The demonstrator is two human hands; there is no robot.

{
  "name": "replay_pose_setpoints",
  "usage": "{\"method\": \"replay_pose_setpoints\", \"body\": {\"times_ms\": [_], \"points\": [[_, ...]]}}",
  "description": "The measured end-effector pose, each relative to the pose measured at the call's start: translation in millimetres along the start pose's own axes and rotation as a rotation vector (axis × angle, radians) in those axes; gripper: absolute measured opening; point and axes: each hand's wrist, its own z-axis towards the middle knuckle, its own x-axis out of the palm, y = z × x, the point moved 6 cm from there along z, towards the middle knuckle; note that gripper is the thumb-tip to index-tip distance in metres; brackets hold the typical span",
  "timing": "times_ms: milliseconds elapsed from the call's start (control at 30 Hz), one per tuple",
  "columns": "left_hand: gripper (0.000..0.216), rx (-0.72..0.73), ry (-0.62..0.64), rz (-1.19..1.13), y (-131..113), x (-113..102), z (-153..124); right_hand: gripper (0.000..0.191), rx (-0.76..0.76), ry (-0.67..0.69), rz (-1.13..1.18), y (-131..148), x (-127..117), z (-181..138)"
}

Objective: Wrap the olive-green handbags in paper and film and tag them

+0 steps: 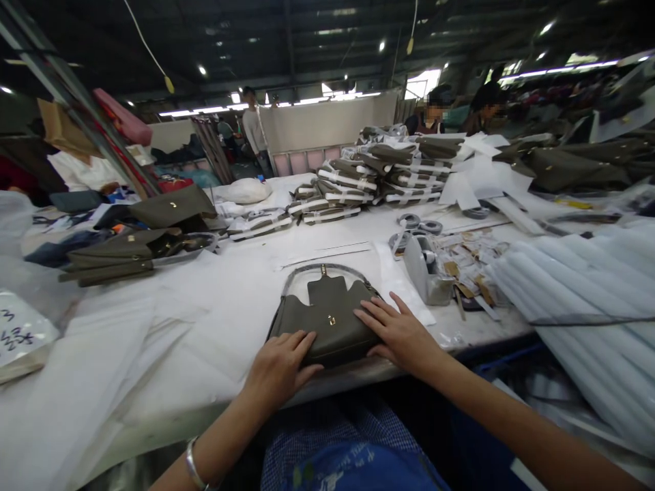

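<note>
An olive-green handbag (327, 317) lies on the white worktable in front of me, its flap opened away from me. A gold clasp sits on its front, and a wrapped strap (301, 268) arches behind it. My left hand (280, 365) rests on the bag's lower left corner, fingers stretched and thumb apart. On the right side of the bag lies my right hand (399, 334), flat with its fingers spread. The bag's underside is hidden.
Stacked olive bags (353, 177) stand at the back, and more bags (123, 249) lie at the left. Tape rolls (419, 224) and a box (427, 269) with small tags are on the right, beside white foam sheets (578, 273). Several people are beyond the table.
</note>
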Motion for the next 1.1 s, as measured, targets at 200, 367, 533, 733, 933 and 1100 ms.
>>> {"method": "replay_pose_setpoints", "body": {"times_ms": [200, 367, 533, 733, 933, 1100], "points": [[0.067, 0.167, 0.082, -0.004, -6.8, 18.5, 23.2, 0.078, -0.182, 0.065, 0.037, 2.0, 26.8, 23.2], [0.055, 0.157, 0.041, -0.015, 1.2, 69.4, 14.6, 0.07, -0.142, -0.016, -0.013, -3.3, 79.7, 10.7], [0.055, 0.131, 0.048, -0.121, 8.8, 68.7, 9.4, 0.075, -0.174, -0.001, 0.056, -7.4, 82.8, 6.5], [0.07, 0.038, 0.166, -0.207, 30.1, 29.6, 22.1, 0.072, -0.174, 0.163, 0.136, -11.6, 36.8, 34.7], [0.059, 0.07, 0.144, -0.131, 33.9, 42.9, 22.3, 0.071, -0.218, 0.205, 0.11, -4.7, 45.0, 50.9], [0.057, 0.12, 0.111, -0.095, 28.3, 38.0, 13.6, 0.061, -0.189, 0.214, 0.114, -1.5, 54.5, 41.4]]}}
